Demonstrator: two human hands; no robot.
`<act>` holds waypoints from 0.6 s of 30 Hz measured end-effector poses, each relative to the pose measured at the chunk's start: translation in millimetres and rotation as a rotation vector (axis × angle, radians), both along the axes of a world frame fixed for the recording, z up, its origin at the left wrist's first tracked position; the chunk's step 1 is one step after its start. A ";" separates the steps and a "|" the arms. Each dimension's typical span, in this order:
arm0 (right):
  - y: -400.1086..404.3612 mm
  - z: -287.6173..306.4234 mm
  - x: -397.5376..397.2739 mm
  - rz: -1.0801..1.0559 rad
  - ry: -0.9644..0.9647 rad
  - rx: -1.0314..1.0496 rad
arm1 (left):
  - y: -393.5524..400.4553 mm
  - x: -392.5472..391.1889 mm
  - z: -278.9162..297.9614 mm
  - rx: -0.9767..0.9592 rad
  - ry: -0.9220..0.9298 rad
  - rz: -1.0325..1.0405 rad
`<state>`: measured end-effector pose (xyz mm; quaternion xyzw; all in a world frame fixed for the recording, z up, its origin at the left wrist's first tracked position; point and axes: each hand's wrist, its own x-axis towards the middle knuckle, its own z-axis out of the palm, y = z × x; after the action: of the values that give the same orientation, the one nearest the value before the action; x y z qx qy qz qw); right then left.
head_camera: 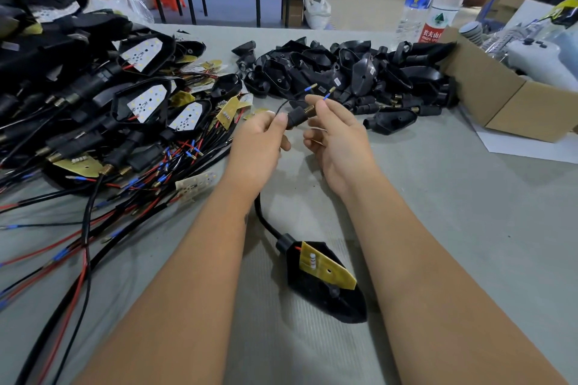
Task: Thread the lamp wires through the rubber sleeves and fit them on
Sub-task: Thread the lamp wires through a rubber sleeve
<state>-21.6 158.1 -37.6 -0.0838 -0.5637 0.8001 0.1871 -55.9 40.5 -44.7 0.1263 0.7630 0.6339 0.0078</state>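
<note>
Nearest, the lamp head point(325, 281) lies on the surface point(438, 228), so its weight does not pull on the cable point(266, 222) that rises to the hands. The left hand point(259, 147) pinches the rubber sleeve point(295, 117) to keep it steady. The right hand point(334, 137) pinches the thin wires point(325, 97) just past the sleeve's threaded end, probably to draw them through. Farther away, finished lamps point(125, 97) are piled on the left and empty housings point(359, 72) behind.

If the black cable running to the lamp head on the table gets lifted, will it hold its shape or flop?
Probably flops: the cable already curves loosely from the left hand down to the lamp head. The head would likely dangle and swing from it.
</note>
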 end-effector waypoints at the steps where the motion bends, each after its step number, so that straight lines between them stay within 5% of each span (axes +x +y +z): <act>1: 1.6 -0.2 0.5 -0.037 0.004 -0.024 | 0.3 0.2 -0.2 0.004 -0.007 0.000; 6: 5.1 2.4 3.3 -0.065 0.020 -0.130 | 2.4 2.7 0.0 -0.059 0.020 -0.001; 18: -2.5 -2.9 0.4 0.070 0.027 0.179 | 3.7 3.4 -0.9 0.029 0.045 0.033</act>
<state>-21.2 155.6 -40.5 -0.0362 -0.6328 0.7537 0.1734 -52.5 44.2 -45.5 0.1280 0.7557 0.6420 -0.0219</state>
